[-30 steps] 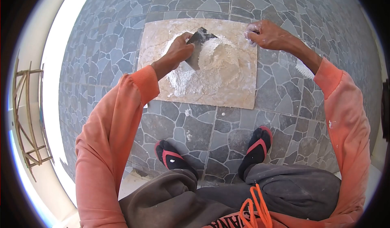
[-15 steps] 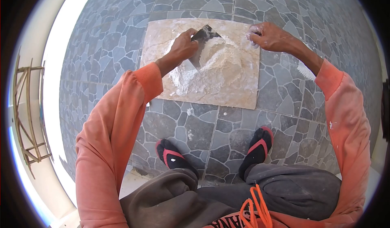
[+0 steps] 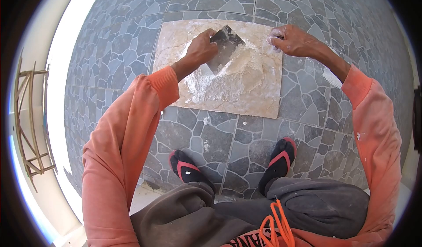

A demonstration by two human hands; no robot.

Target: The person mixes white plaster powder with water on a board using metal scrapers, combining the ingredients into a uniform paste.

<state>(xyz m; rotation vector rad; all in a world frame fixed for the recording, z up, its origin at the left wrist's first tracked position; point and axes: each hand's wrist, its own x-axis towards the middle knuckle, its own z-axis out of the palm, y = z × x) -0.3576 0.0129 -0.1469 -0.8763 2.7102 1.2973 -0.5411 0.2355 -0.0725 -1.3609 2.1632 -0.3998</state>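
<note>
My left hand [image 3: 202, 48] is closed on the left edge of a flat, dark metal scraper [image 3: 225, 52], whose squarish blade lies tilted in white powder. The powder [image 3: 215, 86] is heaped and spread over a beige marbled tile [image 3: 269, 102] on the floor. At the tile's far right corner is my right hand [image 3: 290, 40], fingers curled and whitened with powder. A small dark bit shows between its thumb and fingers, too little to name.
Grey stone-patterned floor tiles [image 3: 303, 99] surround the beige tile, with white powder spots [image 3: 332, 77] to the right. My feet in red-strapped flip-flops [image 3: 281, 159] stand just in front of it. A wooden frame [image 3: 33, 124] is at the far left, beside a pale wall.
My left hand has moved slightly right with the scraper, pushing into the heap. More of the blade's face now shows. My right hand has hardly moved.
</note>
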